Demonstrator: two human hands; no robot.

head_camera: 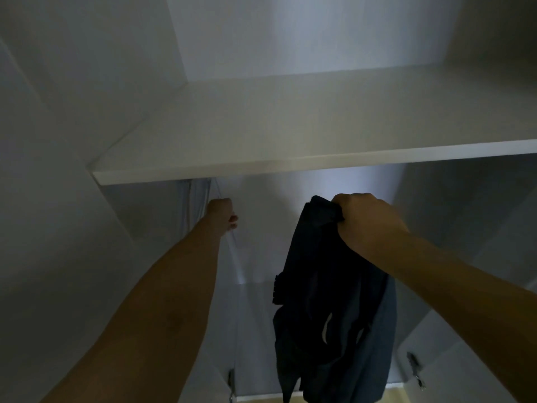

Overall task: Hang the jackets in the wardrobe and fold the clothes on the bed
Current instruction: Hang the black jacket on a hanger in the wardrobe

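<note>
My right hand (369,219) had a tight grip on the top of a dark jacket (328,309), low in the middle of the frame, under the wardrobe shelf (290,135). My left hand (222,212) gripped a pale hanging cloth (200,190).

dark cloth jacket (328,301), matt shelf (290,132)

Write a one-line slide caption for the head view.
Inside a white wardrobe, the right hand grips a dark jacket below the shelf while the left hand reaches up beside it.
</note>
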